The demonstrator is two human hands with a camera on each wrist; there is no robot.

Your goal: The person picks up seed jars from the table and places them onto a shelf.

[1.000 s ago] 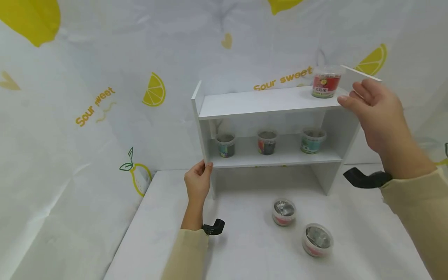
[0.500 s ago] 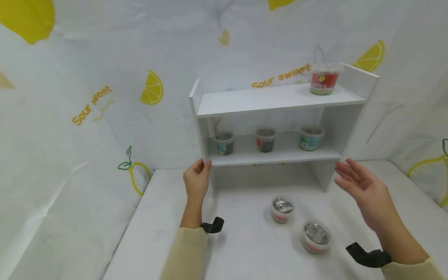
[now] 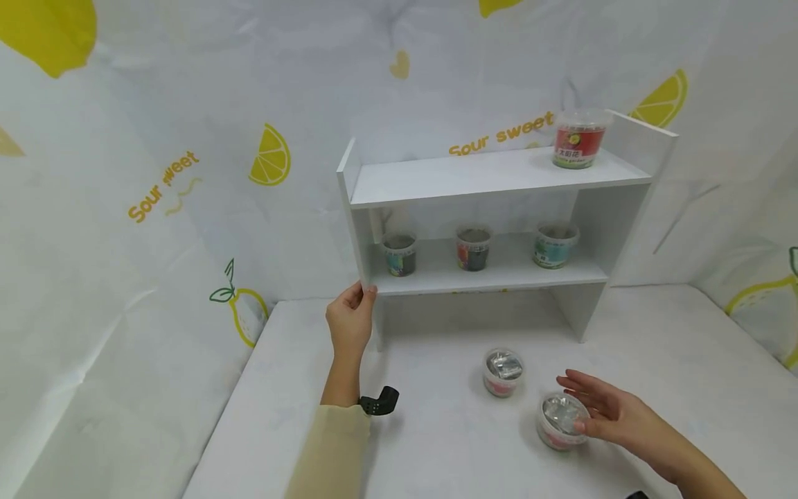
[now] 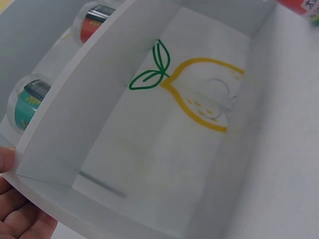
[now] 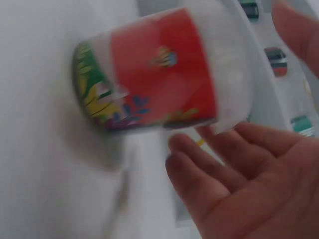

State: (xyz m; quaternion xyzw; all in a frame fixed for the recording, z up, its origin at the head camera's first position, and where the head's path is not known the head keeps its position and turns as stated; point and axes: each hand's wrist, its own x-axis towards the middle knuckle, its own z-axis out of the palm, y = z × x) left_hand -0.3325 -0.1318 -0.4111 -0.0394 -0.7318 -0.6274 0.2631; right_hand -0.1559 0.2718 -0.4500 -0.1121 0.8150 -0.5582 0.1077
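Note:
My left hand (image 3: 350, 322) grips the left side panel of the white shelf (image 3: 474, 283), thumb on one face and fingers on the other. On the table, my right hand (image 3: 614, 412) is beside the nearer clear plastic cup (image 3: 561, 416), with thumb and fingers spread on either side of it. In the right wrist view this cup (image 5: 159, 64) has a red label, and the fingers (image 5: 194, 184) lie loosely near its rim. Whether any finger touches it cannot be told. A second similar cup (image 3: 502, 372) stands farther back, nearer the shelf.
On the middle shelf board stand three cups: a left one (image 3: 400, 254), a middle one (image 3: 473, 248) and a teal-labelled one (image 3: 555, 245). A red-labelled cup (image 3: 579, 142) sits at the top board's right end. Lemon-printed sheeting (image 3: 187, 83) covers the wall behind.
My right hand has come down from beside the red-labelled cup on the top board to the nearer cup on the table. The left hand stays on the side panel.

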